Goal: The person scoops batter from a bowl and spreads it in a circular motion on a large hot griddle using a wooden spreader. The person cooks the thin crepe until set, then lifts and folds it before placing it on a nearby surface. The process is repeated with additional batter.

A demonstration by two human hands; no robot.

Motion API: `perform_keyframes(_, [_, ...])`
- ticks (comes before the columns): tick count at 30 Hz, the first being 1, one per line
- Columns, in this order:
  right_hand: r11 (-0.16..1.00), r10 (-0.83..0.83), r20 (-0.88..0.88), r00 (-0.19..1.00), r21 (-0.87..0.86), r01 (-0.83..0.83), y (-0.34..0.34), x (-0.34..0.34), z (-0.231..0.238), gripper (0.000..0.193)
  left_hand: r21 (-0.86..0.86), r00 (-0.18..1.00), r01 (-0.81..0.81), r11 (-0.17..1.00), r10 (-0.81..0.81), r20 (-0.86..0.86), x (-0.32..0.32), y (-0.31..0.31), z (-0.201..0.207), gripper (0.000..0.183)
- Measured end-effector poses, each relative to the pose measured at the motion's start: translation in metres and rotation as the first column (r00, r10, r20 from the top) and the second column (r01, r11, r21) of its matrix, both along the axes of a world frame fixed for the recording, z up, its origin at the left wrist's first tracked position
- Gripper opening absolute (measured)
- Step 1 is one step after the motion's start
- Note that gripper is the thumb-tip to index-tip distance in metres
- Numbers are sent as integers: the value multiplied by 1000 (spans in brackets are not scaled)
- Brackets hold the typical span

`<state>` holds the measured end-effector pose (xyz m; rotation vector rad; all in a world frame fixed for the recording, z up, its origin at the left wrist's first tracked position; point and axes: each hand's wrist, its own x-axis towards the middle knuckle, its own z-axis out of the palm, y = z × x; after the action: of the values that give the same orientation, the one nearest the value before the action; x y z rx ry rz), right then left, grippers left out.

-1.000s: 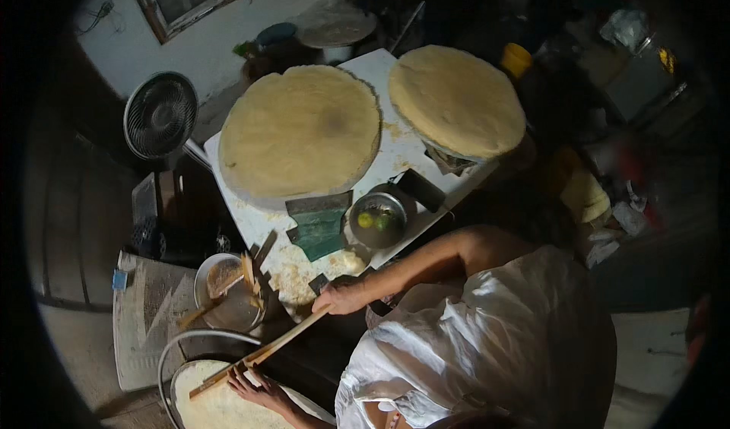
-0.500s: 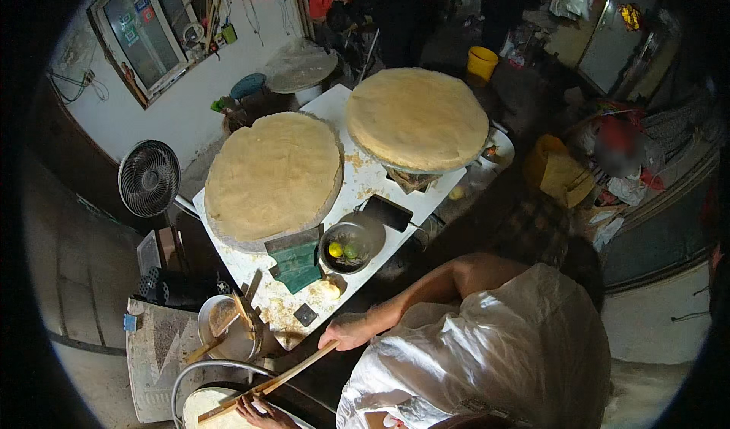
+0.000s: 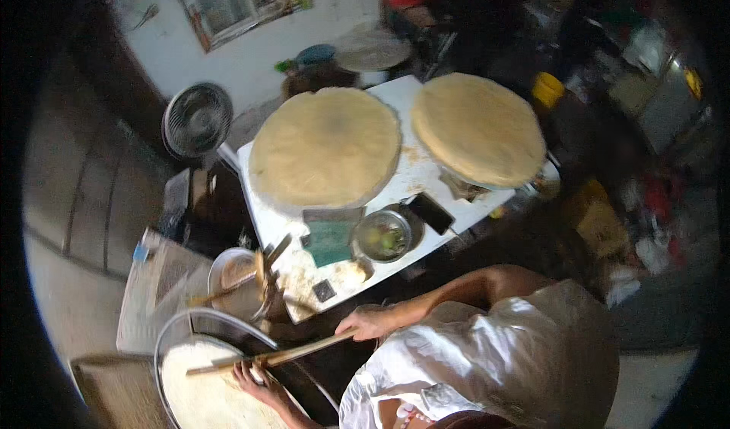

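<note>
My right hand [image 3: 370, 323] is closed round one end of a long wooden stick [image 3: 308, 351]. The stick slants down to the left, and its far end lies over a round, pale, flat surface [image 3: 198, 376] at the lower left. I cannot tell whether this surface is dough or something else. My left hand [image 3: 255, 383] is farther along the stick, its fingers bent against it over the pale surface's edge. A curved grey tube or rim [image 3: 169, 330] loops round the pale surface. The surface's lower part runs out of view.
A white table [image 3: 401, 167] bears two large round tan slabs [image 3: 327, 148] [image 3: 479, 129], a metal bowl [image 3: 386, 256] with yellow and green things, a green sheet [image 3: 332, 239] and a black flat object [image 3: 430, 213]. A bucket [image 3: 228, 273] and a fan [image 3: 198, 120] stand left.
The view has swung, so the table and slabs appear farther right. More of the round pale surface shows. Both hands still hold the stick, which now lies nearer level in the picture.
</note>
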<state>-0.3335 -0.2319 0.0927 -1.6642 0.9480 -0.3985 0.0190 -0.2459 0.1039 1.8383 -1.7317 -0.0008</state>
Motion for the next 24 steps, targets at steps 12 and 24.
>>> perform_keyframes(12, [942, -123, 41, 992, 320, 103, -91, -14, -21, 48, -31, 991, -130, 991, 131, 10, -27, -86, -9, 34])
perform_keyframes(24, [948, 105, -1, 994, 302, -100, -263, 46, -11, 53, 166, 951, -309, 937, 304, 54, 27, -192, -23, 45])
